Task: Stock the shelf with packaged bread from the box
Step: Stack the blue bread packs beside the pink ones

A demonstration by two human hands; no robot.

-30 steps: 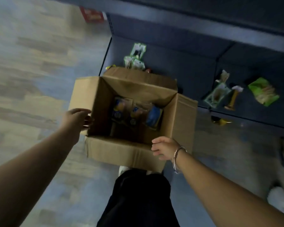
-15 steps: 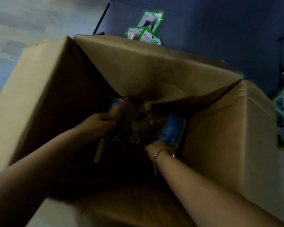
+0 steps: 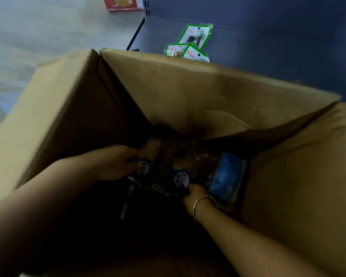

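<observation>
1. Bread packs [image 3: 180,172] sit deep in the cardboard box [image 3: 168,92], same spot as before.
2. Left hand [image 3: 112,162] now clutches one pack's edge.
3. Right hand [image 3: 196,193] pinches another's bottom, having shifted slightly.

Cardboard box [image 3: 180,92]: brown, open, flaps up, interior dark. Bread pkgs at the bottom, against far wall: clear-wrapped pkg [image 3: 148,156] at left w/ round white label; middle pkg [image 3: 188,168] same label, yellow patch; blue pkg [image 3: 227,176] at right, standing on edge by right wall. Shelf [image 3: 268,47]: dark blue, just beyond box.
</observation>
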